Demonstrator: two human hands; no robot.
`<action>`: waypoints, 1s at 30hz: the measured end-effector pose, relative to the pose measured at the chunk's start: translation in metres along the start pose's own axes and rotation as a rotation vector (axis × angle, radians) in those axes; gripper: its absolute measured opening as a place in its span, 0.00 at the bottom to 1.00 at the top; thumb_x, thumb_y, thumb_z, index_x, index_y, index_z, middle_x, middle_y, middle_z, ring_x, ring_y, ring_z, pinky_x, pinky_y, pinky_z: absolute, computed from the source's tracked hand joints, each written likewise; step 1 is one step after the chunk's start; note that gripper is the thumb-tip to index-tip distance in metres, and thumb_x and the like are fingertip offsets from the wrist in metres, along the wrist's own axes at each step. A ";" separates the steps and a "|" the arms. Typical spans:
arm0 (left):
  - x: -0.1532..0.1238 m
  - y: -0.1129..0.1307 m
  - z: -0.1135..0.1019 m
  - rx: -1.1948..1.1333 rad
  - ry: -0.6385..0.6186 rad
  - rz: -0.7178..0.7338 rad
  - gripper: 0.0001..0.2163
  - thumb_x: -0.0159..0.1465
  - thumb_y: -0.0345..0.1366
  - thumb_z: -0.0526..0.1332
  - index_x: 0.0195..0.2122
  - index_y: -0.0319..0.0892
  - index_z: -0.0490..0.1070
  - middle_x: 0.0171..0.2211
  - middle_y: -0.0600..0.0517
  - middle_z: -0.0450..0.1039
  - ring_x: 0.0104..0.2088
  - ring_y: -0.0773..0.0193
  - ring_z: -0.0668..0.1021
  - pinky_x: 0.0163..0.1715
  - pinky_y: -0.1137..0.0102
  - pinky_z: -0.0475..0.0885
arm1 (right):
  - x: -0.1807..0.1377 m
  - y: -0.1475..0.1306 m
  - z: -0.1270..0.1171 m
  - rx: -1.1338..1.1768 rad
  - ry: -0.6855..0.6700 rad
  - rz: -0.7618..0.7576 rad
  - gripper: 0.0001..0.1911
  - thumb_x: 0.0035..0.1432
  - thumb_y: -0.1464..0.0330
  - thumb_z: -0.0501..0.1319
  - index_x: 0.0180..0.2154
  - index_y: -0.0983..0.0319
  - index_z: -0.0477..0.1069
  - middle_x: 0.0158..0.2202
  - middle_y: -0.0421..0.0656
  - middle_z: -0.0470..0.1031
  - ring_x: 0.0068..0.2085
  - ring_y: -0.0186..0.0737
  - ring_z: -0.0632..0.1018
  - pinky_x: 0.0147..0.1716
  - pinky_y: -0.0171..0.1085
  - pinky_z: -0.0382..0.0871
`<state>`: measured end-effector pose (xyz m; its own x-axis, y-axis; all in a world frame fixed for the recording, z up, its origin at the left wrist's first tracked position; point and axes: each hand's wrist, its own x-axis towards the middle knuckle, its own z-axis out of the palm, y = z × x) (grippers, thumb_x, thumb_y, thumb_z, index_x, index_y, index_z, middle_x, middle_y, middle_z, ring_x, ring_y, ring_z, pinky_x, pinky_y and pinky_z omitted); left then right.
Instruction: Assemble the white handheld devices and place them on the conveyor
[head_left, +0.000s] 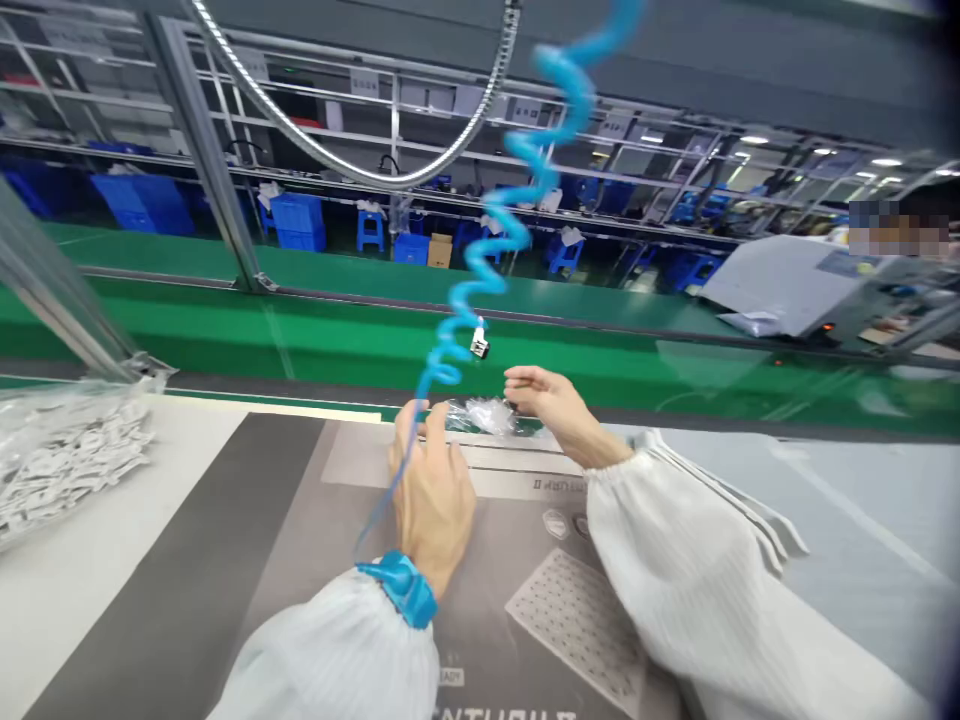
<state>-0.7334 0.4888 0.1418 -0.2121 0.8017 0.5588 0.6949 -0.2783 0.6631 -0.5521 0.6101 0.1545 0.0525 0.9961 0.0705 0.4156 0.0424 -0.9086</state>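
A plastic bag (pixel 491 415) sits between the left hand (pixel 435 490) and right hand (pixel 556 408), both loosely curled; whether either grips it, I cannot tell.

It was a factory assembly floor — a long green belt (pixel 360 335) ran past the tabletop (pixel 52 600), with metal racks (pixel 395 112) and blue bins (pixel 298 220) beyond, and many small white parts (pixel 97 460) lay heaped together.
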 end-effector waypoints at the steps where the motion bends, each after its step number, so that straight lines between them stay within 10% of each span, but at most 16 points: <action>1: 0.000 0.000 0.000 0.005 -0.003 -0.010 0.18 0.66 0.27 0.53 0.57 0.40 0.64 0.59 0.39 0.60 0.49 0.55 0.73 0.52 0.55 0.70 | 0.022 0.000 0.002 -0.098 0.049 0.000 0.16 0.53 0.68 0.65 0.45 0.62 0.74 0.42 0.46 0.78 0.41 0.42 0.78 0.41 0.40 0.71; 7: -0.005 0.007 0.003 0.037 -0.039 -0.069 0.17 0.66 0.26 0.53 0.56 0.41 0.66 0.59 0.38 0.61 0.49 0.53 0.74 0.49 0.55 0.72 | 0.113 -0.004 0.051 -0.414 0.117 -0.060 0.23 0.55 0.68 0.65 0.52 0.66 0.68 0.53 0.57 0.73 0.56 0.52 0.73 0.54 0.46 0.65; 13: -0.012 0.010 0.010 0.102 -0.061 -0.064 0.19 0.65 0.23 0.51 0.56 0.42 0.67 0.59 0.40 0.64 0.49 0.53 0.74 0.47 0.56 0.74 | 0.120 -0.012 0.091 -0.529 0.034 -0.139 0.18 0.56 0.71 0.63 0.50 0.65 0.70 0.52 0.60 0.74 0.55 0.58 0.73 0.54 0.51 0.64; 24: 0.003 0.012 -0.007 0.030 0.010 -0.005 0.21 0.70 0.36 0.54 0.63 0.39 0.61 0.64 0.37 0.59 0.65 0.46 0.63 0.61 0.49 0.63 | -0.025 -0.049 0.003 0.050 -0.218 -0.325 0.23 0.63 0.52 0.59 0.55 0.56 0.70 0.45 0.46 0.77 0.41 0.45 0.79 0.44 0.44 0.72; 30: 0.004 0.006 -0.010 -0.148 -0.434 -0.058 0.12 0.71 0.38 0.52 0.47 0.44 0.73 0.40 0.48 0.78 0.41 0.56 0.79 0.41 0.65 0.70 | -0.087 -0.028 -0.018 -0.124 -0.110 -0.409 0.22 0.65 0.52 0.57 0.56 0.54 0.70 0.51 0.48 0.75 0.47 0.47 0.77 0.48 0.47 0.69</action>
<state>-0.7365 0.4853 0.1529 0.0814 0.9569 0.2787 0.5782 -0.2731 0.7688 -0.5518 0.5211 0.1808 -0.2337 0.9018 0.3636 0.4882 0.4322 -0.7582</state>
